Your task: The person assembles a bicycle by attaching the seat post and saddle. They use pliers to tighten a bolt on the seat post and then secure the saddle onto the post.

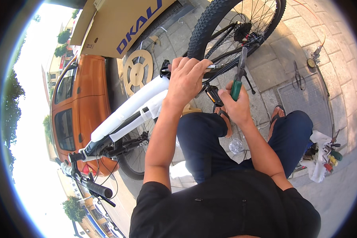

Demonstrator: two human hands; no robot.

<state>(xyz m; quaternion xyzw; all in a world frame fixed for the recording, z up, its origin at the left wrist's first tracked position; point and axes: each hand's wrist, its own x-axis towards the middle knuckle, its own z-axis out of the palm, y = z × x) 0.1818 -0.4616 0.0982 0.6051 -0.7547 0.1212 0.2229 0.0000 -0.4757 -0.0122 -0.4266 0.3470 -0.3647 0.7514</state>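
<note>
On outdoor paving [347,75], bicycle [127,122] sits under left hand [188,77] (can't tell if gripping), right hand [238,106] clamped on green-handled tool [237,89]; rear wheel [242,31] looks fitted beyond the grip, white wrap [131,104] left of it still on.

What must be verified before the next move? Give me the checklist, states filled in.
1. Right hand holding the green-handled tool: ok.
2. Left hand steadying the bike frame: cannot tell; its grip is hidden.
3. Tool tip clear of the rear wheel: cannot tell; they overlap in view.
4. White wrapping on the frame: ok, in place.
5. Scissors set aside: ok, lying on the paving.
</note>
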